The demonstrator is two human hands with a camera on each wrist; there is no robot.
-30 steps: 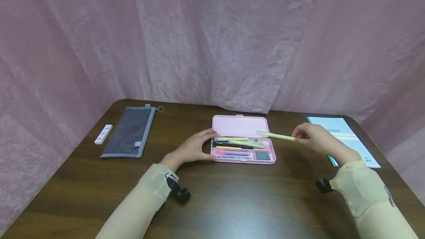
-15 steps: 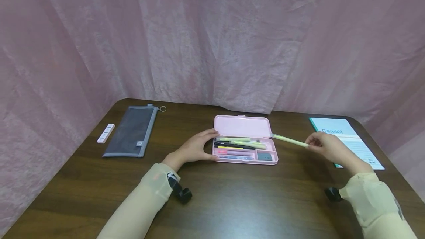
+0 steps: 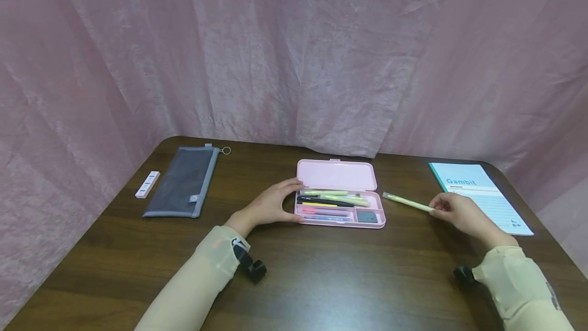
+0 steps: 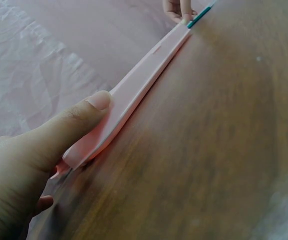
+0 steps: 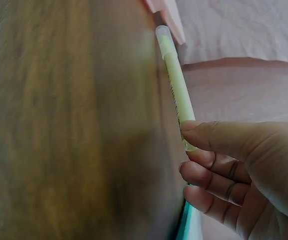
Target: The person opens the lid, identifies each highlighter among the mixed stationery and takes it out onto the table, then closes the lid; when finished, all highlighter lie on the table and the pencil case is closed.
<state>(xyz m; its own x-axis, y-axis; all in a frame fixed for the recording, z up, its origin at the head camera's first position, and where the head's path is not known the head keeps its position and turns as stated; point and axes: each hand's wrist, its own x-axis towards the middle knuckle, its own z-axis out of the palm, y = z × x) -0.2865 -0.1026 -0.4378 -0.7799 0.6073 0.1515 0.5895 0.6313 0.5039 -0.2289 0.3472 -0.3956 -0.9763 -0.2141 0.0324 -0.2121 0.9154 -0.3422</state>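
Note:
An open pink pencil case point(image 3: 337, 223) lies on the table with its lid point(image 3: 337, 175) folded back. Inside are several pale green highlighters point(image 3: 342, 199), dark and coloured pens, and a grey eraser point(image 3: 366, 217) in the small front-right compartment. My left hand point(image 3: 268, 206) holds the case by its left end, thumb on the front wall and fingers at the back; the left wrist view shows the thumb on the pink wall. To the right of the case, my right hand point(image 3: 464, 218) pinches one pale green highlighter point(image 5: 178, 90) near its end, the clear cap pointing toward the case.
A grey mesh zip pouch point(image 3: 179, 183) lies on the left side of the table, with a small white strip point(image 3: 147, 184) beside it. A notebook point(image 3: 487, 193) marked Gambit lies at the right, partly behind my right hand. A pink curtain point(image 3: 294, 55) hangs behind the table.
My right hand has moved right and lower with the highlighter, whose capped end has come away from over the case to its right. My left hand stays on the case.

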